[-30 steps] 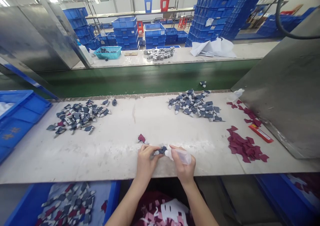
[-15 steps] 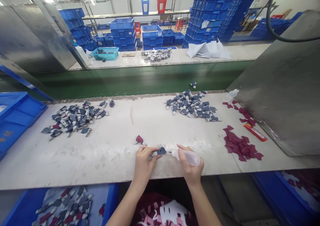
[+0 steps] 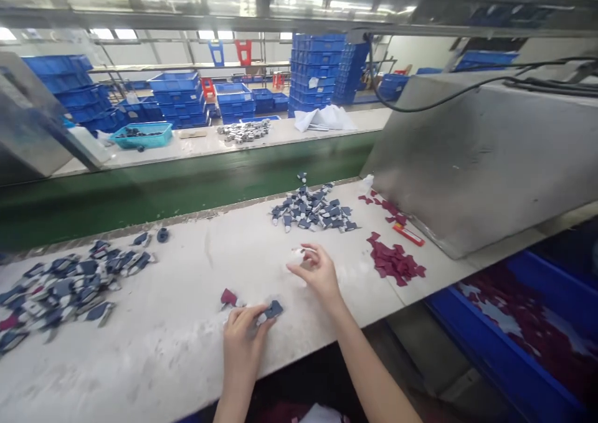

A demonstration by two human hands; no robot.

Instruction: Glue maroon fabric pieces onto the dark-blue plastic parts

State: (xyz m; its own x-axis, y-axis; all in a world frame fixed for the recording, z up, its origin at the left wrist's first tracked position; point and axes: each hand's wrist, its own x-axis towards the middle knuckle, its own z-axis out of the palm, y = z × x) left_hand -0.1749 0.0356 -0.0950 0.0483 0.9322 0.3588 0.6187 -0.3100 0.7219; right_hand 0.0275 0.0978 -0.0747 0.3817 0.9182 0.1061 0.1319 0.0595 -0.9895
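Note:
My left hand (image 3: 245, 329) pinches a small dark blue-grey and white piece (image 3: 274, 309) low over the table. Just behind those fingers lies a piece with a maroon top (image 3: 228, 297). My right hand (image 3: 321, 275) is raised to the right, fingers curled round a translucent white bottle (image 3: 297, 256), mostly hidden and blurred. Beyond it is a pile of blue-grey and white pieces (image 3: 311, 209). A heap of maroon flat pieces (image 3: 396, 262) lies to its right. At the left is another pile of blue-grey pieces (image 3: 70, 280).
The white table (image 3: 187, 323) borders a green belt (image 3: 196, 183). A metal housing (image 3: 481, 167) stands at the right, near a red and yellow packet (image 3: 408, 235). A blue bin (image 3: 509, 342) sits below right. Across the belt are a teal basket (image 3: 144, 137) and stacked blue crates (image 3: 315, 68).
The view has turned to the right. My right hand has moved away from the piece in my left hand, towards the far pile, with the bottle. My left hand keeps its piece.

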